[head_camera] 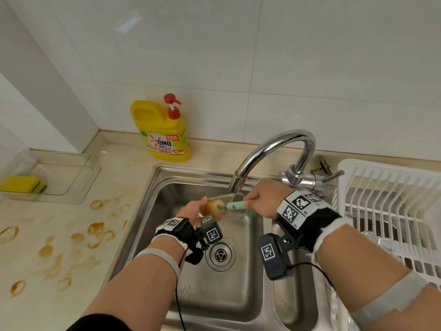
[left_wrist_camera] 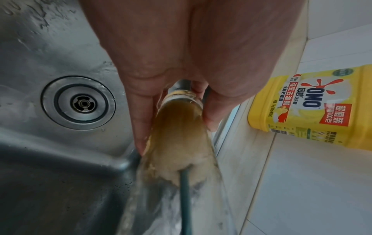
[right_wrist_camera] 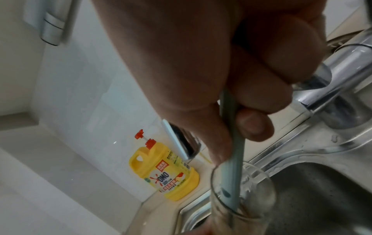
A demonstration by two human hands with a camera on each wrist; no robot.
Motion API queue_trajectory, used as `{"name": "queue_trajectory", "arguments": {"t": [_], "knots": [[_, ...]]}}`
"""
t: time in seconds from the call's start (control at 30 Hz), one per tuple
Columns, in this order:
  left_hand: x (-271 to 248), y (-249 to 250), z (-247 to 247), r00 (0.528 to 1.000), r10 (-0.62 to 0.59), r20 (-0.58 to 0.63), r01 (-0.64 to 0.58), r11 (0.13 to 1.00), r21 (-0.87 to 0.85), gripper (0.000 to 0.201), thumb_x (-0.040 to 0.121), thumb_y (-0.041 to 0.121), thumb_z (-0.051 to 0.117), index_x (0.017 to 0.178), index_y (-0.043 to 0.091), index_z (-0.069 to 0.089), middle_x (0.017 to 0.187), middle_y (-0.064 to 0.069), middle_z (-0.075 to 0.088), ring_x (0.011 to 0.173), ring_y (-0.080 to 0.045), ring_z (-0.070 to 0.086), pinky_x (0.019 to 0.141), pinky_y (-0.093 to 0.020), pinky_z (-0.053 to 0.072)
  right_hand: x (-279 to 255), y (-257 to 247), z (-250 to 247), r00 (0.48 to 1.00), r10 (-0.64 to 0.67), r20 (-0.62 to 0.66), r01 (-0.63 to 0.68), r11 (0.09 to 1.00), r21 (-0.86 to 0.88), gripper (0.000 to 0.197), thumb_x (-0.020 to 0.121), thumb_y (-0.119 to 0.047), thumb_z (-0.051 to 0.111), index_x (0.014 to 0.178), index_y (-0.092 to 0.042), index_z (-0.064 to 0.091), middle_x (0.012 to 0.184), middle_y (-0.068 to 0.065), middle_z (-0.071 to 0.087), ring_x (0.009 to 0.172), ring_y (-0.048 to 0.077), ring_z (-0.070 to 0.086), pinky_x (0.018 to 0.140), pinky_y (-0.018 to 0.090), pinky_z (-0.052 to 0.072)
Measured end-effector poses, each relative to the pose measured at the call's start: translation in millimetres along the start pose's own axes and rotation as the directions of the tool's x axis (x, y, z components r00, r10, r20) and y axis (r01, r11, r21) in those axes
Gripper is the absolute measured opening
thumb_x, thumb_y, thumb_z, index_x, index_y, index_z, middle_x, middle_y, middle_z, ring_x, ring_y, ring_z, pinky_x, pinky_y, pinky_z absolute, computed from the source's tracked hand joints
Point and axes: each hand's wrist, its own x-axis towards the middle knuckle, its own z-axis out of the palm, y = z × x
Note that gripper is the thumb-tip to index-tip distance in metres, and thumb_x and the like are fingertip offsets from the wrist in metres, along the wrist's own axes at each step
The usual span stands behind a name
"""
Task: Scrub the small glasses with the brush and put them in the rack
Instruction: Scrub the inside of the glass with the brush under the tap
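Over the sink (head_camera: 167, 185), hands grip glass (head_camera: 235, 207) and brush (head_camera: 235, 206), seemingly clear of the faucet (head_camera: 274, 149).

Domestic kitchen: stainless steel sink (head_camera: 191, 295) with chrome tap (head_camera: 274, 151), white tiled wall (head_camera: 310, 68), OMO dish detergent bottle (head_camera: 164, 137) and white dish rack (head_camera: 391, 201) on a stained worktop (head_camera: 59, 247).

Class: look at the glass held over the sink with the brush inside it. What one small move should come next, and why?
Probably work the brush deeper and twist it against the base. The left hand holds the glass on its side over the sink, the right hand grips the handle, and the sponge head sits in brown residue near the bottom.
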Motion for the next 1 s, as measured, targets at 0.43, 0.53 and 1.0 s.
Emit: {"name": "queue_trajectory", "arguments": {"t": [0.43,0.53,1.0], "knots": [[18.2,-1.2,-3.3,0.999,0.0,0.05,0.001,1.0,-0.016,0.049,0.097,0.032,0.062,0.132,0.001,0.046,0.127,-0.032,0.057,0.103,-0.048,0.067,0.074,-0.053,0.061,7.7,1.6,4.6,0.999,0.042,0.002,-0.042,0.999,0.015,0.031,0.1,-0.031,0.047,0.111,-0.025,0.075,0.092,-0.001,0.072,0.071,0.015,0.058,0.068,0.029,0.055],[19.1,0.8,-4.4,1.0,0.003,0.026,-0.004,1.0,0.009,0.046,0.096,0.033,0.063,0.127,0.002,0.046,0.126,-0.031,0.058,0.104,-0.048,0.066,0.082,-0.055,0.059,8.8,3.7,5.8,0.996,0.081,-0.031,-0.079,0.996,0.041,0.031,0.099,-0.033,0.049,0.111,-0.021,0.075,0.094,0.0,0.073,0.067,0.014,0.057,0.063,0.027,0.053],[17.0,6.7,-18.4,0.998,0.029,-0.049,-0.03,1.0,-0.007,0.044,0.1,0.035,0.056,0.126,0.0,0.05,0.124,-0.031,0.06,0.109,-0.046,0.063,0.074,-0.054,0.059,-7.4,16.9,-16.5,0.999,0.021,-0.029,-0.019,0.999,0.044,0.029,0.101,-0.032,0.049,0.117,-0.028,0.073,0.1,-0.001,0.07,0.084,0.02,0.065,0.075,0.03,0.054]]}}
